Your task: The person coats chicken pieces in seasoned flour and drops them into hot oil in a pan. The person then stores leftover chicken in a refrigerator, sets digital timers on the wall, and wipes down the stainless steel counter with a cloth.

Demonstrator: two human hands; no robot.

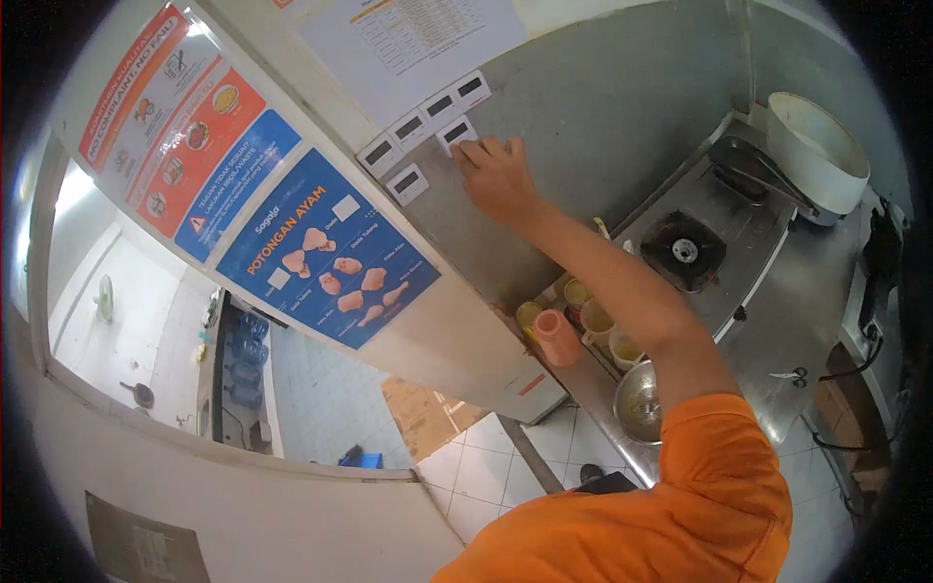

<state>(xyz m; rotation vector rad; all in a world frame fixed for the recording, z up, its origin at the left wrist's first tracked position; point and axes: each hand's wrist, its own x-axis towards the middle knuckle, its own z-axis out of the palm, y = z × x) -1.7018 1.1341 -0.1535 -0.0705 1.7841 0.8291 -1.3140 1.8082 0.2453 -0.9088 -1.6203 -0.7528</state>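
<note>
My right hand (497, 177) is raised to the grey wall with its fingers curled. Its fingertips touch the lower right edge of a small white digital timer (457, 133) with a dark display. Whether they grip it or press on it is hard to make out. Several similar timers are fixed around it, among them one at the upper right (472, 87) and one at the lower left (407, 183). My left hand is out of view.
Below my arm, a steel counter holds a pink jug (556, 338), several cups and a metal bowl (638, 404). Further right are a gas burner (683, 251), a large white tub (819, 146) and scissors (789, 376). A blue poster (330, 251) covers the panel at left.
</note>
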